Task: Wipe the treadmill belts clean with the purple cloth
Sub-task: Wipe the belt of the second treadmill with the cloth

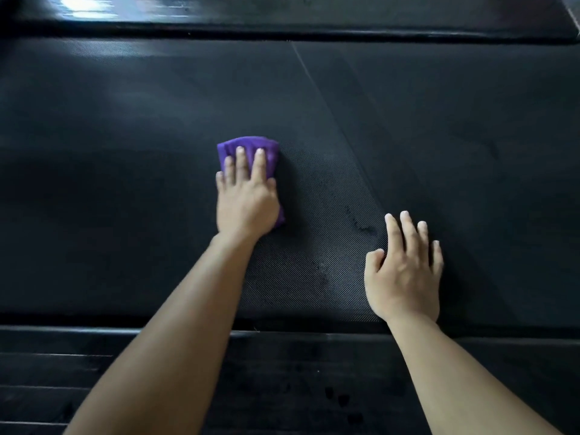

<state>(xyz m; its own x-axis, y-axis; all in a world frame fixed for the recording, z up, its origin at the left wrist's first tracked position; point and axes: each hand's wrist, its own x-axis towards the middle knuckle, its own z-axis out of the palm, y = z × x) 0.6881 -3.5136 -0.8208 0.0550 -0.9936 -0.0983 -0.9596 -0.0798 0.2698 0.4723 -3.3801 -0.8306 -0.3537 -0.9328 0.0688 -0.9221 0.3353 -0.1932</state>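
Observation:
The black textured treadmill belt [131, 158] fills most of the view, running left to right. A folded purple cloth [248, 146] lies on it near the middle. My left hand [246, 199] presses flat on the cloth with straight fingers, covering its near half. My right hand [405, 271] rests flat on the bare belt to the right and nearer to me, fingers spread, holding nothing. A thin diagonal seam [332, 111] crosses the belt between the two hands.
A glossy black side rail [282, 17] borders the belt's far edge, with a light glare at the far left. A ribbed black side rail [298, 372] runs along the near edge under my forearms, with a few dark spots on it.

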